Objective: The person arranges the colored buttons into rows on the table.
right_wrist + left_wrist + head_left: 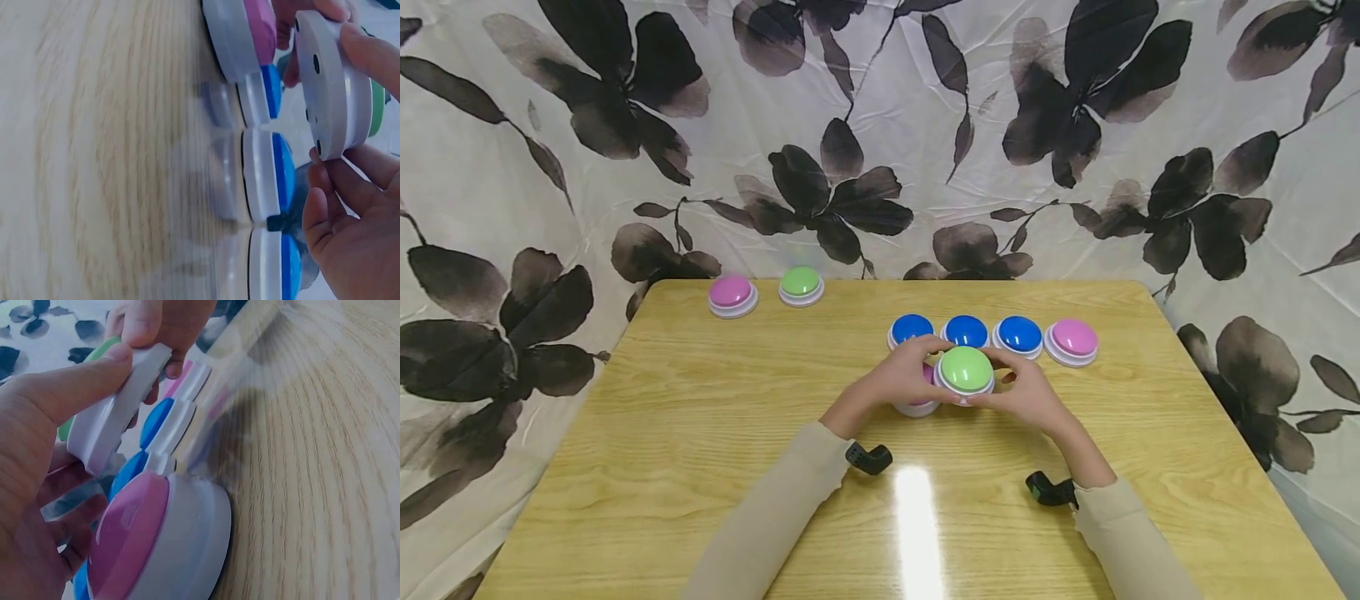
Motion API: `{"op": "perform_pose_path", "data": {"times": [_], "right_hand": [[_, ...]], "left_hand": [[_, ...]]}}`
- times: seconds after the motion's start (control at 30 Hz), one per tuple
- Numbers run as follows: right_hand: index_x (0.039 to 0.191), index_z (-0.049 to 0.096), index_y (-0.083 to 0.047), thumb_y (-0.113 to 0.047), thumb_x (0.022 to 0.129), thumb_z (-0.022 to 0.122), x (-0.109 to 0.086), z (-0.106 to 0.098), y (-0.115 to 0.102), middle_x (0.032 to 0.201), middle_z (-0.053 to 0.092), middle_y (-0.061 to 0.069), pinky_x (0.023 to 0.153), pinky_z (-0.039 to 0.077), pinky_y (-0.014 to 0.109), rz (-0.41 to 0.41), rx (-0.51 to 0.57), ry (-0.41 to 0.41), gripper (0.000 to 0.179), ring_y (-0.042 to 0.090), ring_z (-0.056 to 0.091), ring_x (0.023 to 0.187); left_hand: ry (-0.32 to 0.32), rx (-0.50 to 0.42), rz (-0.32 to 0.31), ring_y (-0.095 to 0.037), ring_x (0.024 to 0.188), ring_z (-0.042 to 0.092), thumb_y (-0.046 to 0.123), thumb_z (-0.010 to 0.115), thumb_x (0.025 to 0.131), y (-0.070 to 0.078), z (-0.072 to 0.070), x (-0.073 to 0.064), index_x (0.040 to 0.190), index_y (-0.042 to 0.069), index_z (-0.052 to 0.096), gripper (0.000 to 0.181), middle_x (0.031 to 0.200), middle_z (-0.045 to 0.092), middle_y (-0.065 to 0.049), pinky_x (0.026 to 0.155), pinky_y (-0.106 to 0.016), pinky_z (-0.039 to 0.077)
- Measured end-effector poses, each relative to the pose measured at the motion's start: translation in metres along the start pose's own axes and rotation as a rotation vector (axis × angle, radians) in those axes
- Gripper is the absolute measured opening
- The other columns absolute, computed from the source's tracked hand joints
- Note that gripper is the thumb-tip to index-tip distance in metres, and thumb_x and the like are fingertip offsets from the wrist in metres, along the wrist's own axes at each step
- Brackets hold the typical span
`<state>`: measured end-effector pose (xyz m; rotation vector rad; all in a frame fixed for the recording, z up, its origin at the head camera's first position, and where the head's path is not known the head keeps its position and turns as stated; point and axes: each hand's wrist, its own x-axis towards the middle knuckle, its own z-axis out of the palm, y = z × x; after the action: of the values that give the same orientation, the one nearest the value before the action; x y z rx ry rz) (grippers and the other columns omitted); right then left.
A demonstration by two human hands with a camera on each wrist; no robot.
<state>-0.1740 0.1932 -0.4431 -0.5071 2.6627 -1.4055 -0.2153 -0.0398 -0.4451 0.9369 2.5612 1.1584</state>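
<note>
Between my two hands, a push button with a green dome and white base is held raised off the table. My left hand pinches its left side, thumb on the near edge. From the other side my right hand pinches it too. The right wrist view shows the button's white underside with small dark feet, tilted and apart from the tabletop. Just below my left hand sits a pink button on the table, partly hidden by that hand in the head view.
Behind the hands stand three blue buttons in a row, with a pink button at the right end. At the far left are another pink button and a green button. Floral cloth hangs behind the wooden table.
</note>
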Motion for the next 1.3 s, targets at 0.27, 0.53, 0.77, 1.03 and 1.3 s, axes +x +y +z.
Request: {"op": "perform_pose_path", "data": {"times": [0.27, 0.53, 0.77, 1.03, 1.3], "right_hand": [[0.137, 0.053, -0.006, -0.024, 0.072, 0.088, -0.006, -0.004, 0.005, 0.128, 0.059, 0.009, 0.083, 0.046, 0.048, 0.013, 0.039, 0.000, 0.077, 0.027, 0.052, 0.103], [0.137, 0.054, -0.009, -0.029, 0.070, 0.089, -0.008, -0.005, 0.014, 0.124, 0.060, 0.008, 0.081, 0.049, 0.040, 0.058, 0.036, 0.000, 0.078, 0.026, 0.055, 0.099], [0.135, 0.055, -0.007, -0.026, 0.069, 0.090, -0.010, -0.003, 0.022, 0.120, 0.061, 0.010, 0.077, 0.052, 0.036, 0.078, 0.069, -0.001, 0.077, 0.026, 0.057, 0.097], [0.134, 0.055, -0.007, -0.023, 0.069, 0.090, -0.009, -0.002, 0.026, 0.117, 0.063, 0.010, 0.076, 0.052, 0.034, 0.065, 0.101, -0.005, 0.076, 0.026, 0.059, 0.094], [0.135, 0.053, 0.000, -0.014, 0.071, 0.088, -0.008, 0.001, 0.026, 0.120, 0.061, 0.016, 0.076, 0.052, 0.031, 0.062, 0.159, -0.014, 0.075, 0.031, 0.060, 0.099]], "left_hand": [[-0.038, 0.073, -0.013, -0.013, 0.119, 0.050, 0.056, 0.083, 0.068, 0.006, 0.005, 0.005, 0.137, 0.012, 0.055, 0.087, 0.131, 0.056, 0.001, 0.099, -0.035, 0.044], [-0.054, 0.157, -0.029, -0.012, 0.118, 0.051, 0.063, 0.079, 0.067, 0.006, 0.013, 0.010, 0.140, 0.015, 0.052, 0.092, 0.132, 0.056, 0.003, 0.098, -0.033, 0.044], [-0.093, 0.151, -0.053, -0.012, 0.109, 0.056, 0.063, 0.080, 0.066, 0.008, 0.015, 0.013, 0.142, 0.014, 0.051, 0.095, 0.130, 0.057, 0.002, 0.089, -0.029, 0.049], [-0.133, 0.157, -0.102, -0.011, 0.110, 0.057, 0.065, 0.079, 0.065, 0.007, 0.017, 0.019, 0.142, 0.017, 0.051, 0.095, 0.129, 0.058, 0.004, 0.090, -0.029, 0.049], [-0.165, 0.149, -0.105, -0.010, 0.108, 0.059, 0.060, 0.082, 0.066, 0.005, 0.016, 0.022, 0.142, 0.016, 0.051, 0.093, 0.127, 0.060, 0.003, 0.089, -0.027, 0.049]]}}
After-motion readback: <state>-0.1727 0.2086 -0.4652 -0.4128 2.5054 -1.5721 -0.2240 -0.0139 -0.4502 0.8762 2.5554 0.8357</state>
